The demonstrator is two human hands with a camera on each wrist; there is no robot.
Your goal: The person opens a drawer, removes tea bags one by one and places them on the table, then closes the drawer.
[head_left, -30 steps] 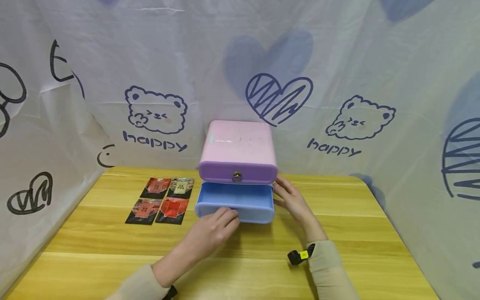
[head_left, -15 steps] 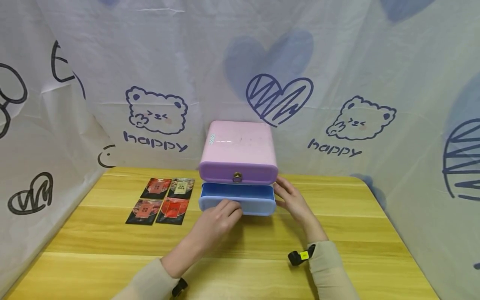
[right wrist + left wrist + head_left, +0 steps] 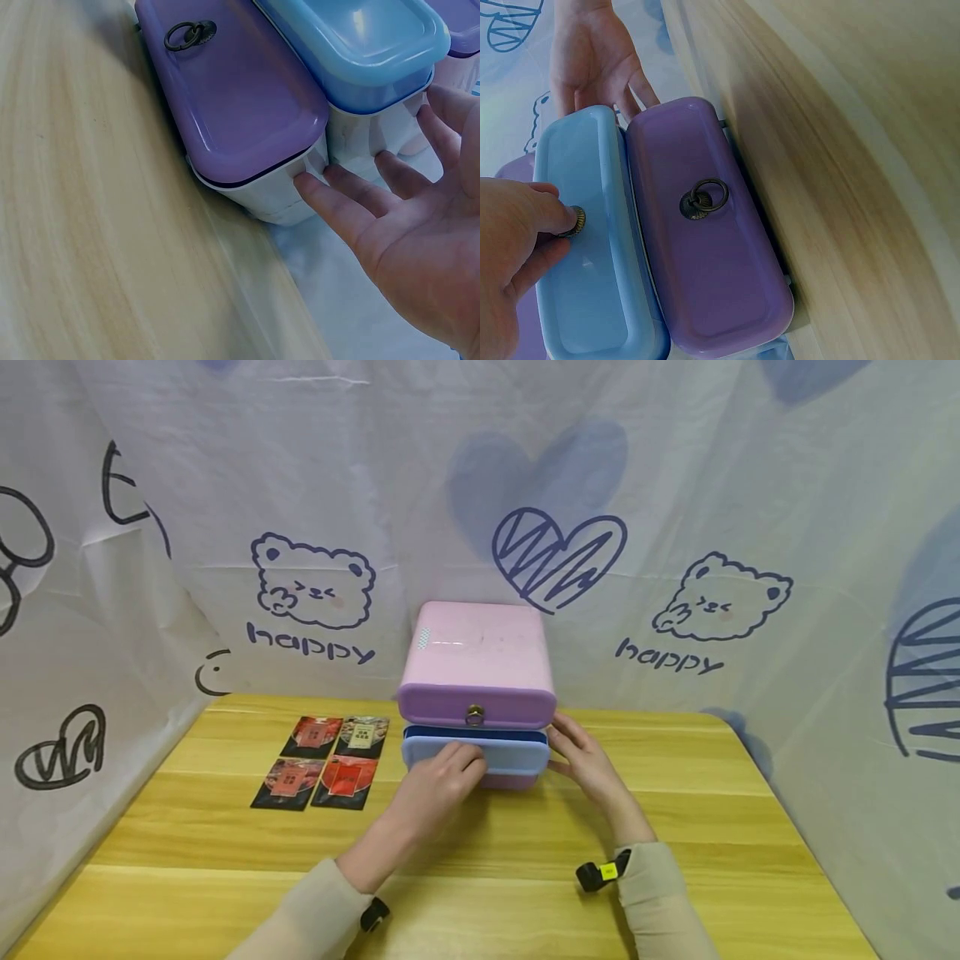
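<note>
A small drawer cabinet point(image 3: 480, 643) with a pink top stands against the back cloth. Its blue middle drawer point(image 3: 517, 756) juts out slightly, a thin dark gap showing above its front. My left hand point(image 3: 442, 781) is at that front; in the left wrist view its thumb and finger pinch the brass ring pull point(image 3: 576, 222). The purple upper drawer point(image 3: 435, 703) and the purple bottom drawer point(image 3: 712, 262) are closed. With fingers spread, my right hand point(image 3: 405, 217) touches the cabinet's white side wall point(image 3: 285, 196).
Several black and red food packets point(image 3: 313, 764) lie in two rows on the wooden table point(image 3: 697, 810), left of the cabinet. A patterned white cloth point(image 3: 660, 485) hangs behind and along both sides.
The blue drawer has slid back into the cabinet, from well out to nearly closed. My left hand has moved forward with it, while my right hand stays at the side.
</note>
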